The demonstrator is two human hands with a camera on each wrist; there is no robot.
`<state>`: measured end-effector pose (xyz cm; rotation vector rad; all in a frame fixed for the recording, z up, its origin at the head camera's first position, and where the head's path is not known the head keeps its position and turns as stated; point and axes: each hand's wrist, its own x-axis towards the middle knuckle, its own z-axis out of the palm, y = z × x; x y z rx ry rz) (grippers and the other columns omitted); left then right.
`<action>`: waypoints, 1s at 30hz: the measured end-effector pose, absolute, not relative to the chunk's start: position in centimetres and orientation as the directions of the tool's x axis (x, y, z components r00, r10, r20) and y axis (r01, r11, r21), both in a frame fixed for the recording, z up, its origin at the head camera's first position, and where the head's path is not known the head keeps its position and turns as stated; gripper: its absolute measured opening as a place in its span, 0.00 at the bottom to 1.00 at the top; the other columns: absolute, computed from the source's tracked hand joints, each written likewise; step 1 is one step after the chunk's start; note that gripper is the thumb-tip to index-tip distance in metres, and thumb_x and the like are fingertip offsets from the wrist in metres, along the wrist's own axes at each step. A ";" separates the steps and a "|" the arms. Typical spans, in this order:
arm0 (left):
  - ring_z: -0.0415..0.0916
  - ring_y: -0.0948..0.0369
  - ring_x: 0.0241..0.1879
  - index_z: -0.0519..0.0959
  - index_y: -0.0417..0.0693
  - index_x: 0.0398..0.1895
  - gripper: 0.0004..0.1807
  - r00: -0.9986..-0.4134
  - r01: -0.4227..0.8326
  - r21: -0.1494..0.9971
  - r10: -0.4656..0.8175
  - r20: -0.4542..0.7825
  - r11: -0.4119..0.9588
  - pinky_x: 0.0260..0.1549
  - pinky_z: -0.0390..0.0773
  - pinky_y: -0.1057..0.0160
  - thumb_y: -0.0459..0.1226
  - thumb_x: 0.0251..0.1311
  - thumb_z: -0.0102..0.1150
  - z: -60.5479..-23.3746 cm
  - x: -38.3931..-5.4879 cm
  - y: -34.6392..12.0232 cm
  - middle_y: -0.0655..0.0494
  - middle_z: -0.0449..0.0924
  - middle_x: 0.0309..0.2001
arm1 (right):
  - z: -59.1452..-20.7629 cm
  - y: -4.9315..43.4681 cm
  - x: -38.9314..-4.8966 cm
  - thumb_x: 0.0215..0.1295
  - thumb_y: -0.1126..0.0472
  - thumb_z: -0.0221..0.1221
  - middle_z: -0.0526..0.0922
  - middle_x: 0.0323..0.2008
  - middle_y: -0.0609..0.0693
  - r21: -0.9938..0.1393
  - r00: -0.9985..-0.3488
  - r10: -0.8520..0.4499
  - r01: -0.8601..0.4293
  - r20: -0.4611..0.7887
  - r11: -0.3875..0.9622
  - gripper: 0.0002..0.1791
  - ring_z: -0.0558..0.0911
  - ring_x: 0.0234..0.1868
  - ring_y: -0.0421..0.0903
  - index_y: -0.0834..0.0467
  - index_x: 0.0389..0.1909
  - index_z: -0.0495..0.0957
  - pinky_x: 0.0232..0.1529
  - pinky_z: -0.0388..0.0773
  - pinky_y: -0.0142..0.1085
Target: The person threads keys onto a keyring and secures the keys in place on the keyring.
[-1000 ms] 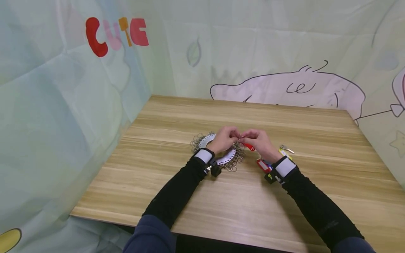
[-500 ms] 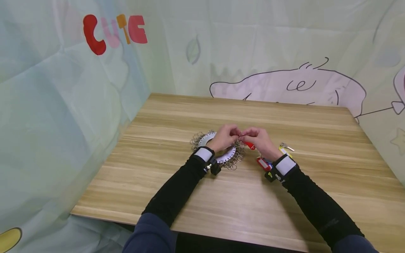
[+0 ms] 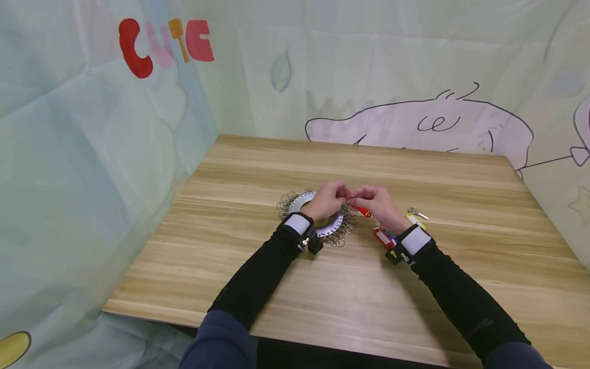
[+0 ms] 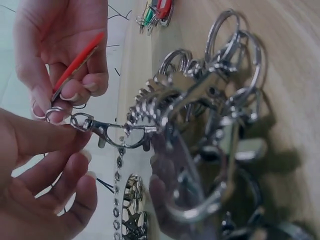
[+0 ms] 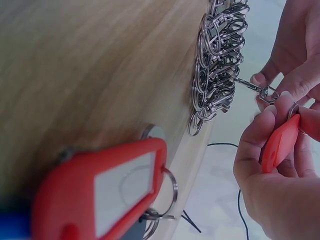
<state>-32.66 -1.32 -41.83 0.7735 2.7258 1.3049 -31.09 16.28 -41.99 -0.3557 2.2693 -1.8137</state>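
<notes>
A white ring-shaped plate (image 3: 298, 202) lies on the table, its edge crowded with metal snap hooks and split rings (image 5: 220, 60). My left hand (image 3: 326, 201) is over the plate's right side. Its thumb and fingers pinch the end ring of one snap hook (image 4: 112, 134), which reaches out from the plate. Right beside those fingertips, my right hand (image 3: 379, 206) holds a red key tag (image 5: 281, 144) by its small split ring (image 5: 293, 111). The two rings come close together between both hands' fingertips, partly hidden by them. The tag's red body slants along the right fingers.
Under my right wrist lies another red key tag (image 3: 383, 239), with a bit of blue (image 5: 15, 225) beside it. A yellow tag (image 3: 415, 221) with a silver key (image 3: 418, 212) lies farther right. A printed cloth (image 3: 258, 77) hangs behind the wooden table (image 3: 258, 164).
Both hands keep almost the same place and grip, with only tiny finger movement. The head view tilts very slightly.
</notes>
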 end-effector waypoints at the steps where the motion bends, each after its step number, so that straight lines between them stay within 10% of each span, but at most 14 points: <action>1: 0.78 0.56 0.33 0.78 0.36 0.37 0.09 -0.875 0.424 0.737 0.446 0.186 0.525 0.32 0.73 0.74 0.22 0.53 0.55 -41.7 -32.6 -1.3 0.44 0.82 0.34 | -42.0 16.3 -31.1 0.62 0.66 0.59 0.85 0.30 0.36 -0.977 -0.947 -0.319 -0.053 -0.016 0.204 0.13 0.83 0.36 0.37 0.70 0.45 0.76 0.35 0.76 0.26; 30: 0.79 0.58 0.32 0.80 0.39 0.36 0.07 -0.888 0.414 0.736 0.414 0.198 0.535 0.33 0.74 0.73 0.24 0.55 0.57 -41.7 -32.5 -1.1 0.46 0.83 0.32 | -42.0 16.5 -31.2 0.63 0.67 0.58 0.85 0.29 0.37 -0.981 -0.949 -0.311 -0.017 -0.044 0.192 0.13 0.85 0.36 0.41 0.70 0.47 0.75 0.40 0.80 0.30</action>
